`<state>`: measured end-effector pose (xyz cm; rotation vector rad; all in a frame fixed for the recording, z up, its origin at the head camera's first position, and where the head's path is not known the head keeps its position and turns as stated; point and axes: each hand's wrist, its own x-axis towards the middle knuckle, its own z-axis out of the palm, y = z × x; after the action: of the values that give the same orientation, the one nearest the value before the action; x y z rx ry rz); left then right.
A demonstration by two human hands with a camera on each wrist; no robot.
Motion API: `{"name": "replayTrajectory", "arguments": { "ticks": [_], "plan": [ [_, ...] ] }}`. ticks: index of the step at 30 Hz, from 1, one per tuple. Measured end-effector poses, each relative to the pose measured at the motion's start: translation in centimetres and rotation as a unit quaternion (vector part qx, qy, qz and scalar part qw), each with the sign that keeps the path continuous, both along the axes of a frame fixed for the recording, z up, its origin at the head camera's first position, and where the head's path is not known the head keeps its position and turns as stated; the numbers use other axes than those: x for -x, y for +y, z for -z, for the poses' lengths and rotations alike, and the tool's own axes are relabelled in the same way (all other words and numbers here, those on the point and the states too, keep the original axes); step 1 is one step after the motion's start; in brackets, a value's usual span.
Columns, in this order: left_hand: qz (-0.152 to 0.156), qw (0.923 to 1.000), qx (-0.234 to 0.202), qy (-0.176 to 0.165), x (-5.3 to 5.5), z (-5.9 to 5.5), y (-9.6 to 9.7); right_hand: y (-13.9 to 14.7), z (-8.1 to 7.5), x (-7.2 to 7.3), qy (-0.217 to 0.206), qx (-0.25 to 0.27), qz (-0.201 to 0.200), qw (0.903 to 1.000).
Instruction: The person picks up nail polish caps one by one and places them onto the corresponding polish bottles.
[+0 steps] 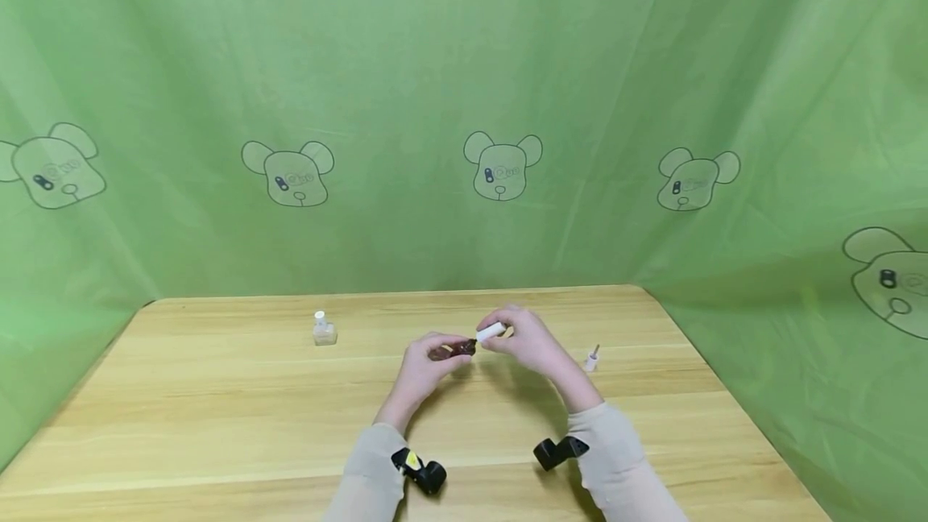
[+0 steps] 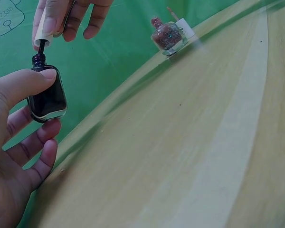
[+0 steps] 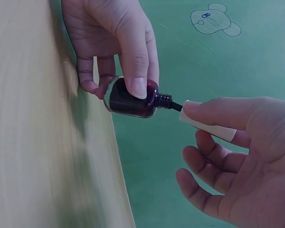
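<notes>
A dark red nail polish bottle (image 3: 123, 102) is held by my left hand (image 1: 422, 365), thumb on one face and fingertips on the other side. My right hand (image 1: 531, 345) pinches the white cap (image 1: 491, 332) between thumb and fingers. From that cap a dark brush stem (image 3: 176, 107) runs into the bottle's threaded neck (image 2: 38, 60), and a short length of it shows between cap and neck. In the head view the bottle lies tilted almost flat, its neck toward the right hand. The brush's tip is hidden inside the dark bottle.
An uncapped glitter polish bottle (image 2: 167, 37) stands on the wooden table (image 1: 217, 425). Beside it a white cap (image 1: 591, 362) rests with its brush pointing up. A clear bottle (image 1: 324, 334) with a white top stands at the back left. Green cloth (image 1: 406, 63) hangs behind.
</notes>
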<state>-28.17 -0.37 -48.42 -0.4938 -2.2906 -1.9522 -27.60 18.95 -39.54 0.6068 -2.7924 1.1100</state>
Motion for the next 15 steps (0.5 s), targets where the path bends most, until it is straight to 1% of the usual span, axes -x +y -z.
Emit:
{"name": "replayTrajectory", "arguments": {
  "ticks": [5, 11, 15],
  "plan": [
    [0.01, 0.9999, 0.004, 0.003, 0.02, 0.11, -0.02, -0.35, 0.18, -0.12, -0.009, -0.007, -0.007, 0.9999],
    [0.017, 0.9998, 0.004, 0.003, 0.06, 0.42, 0.06, -0.73, 0.4, -0.17, -0.012, -0.021, -0.019, 0.9995],
    [0.019, 0.9998, 0.004, 0.0, 0.1, 0.58, 0.04, -1.01, 0.62, -0.24, -0.014, -0.027, -0.019, 0.9994]
  ]
}}
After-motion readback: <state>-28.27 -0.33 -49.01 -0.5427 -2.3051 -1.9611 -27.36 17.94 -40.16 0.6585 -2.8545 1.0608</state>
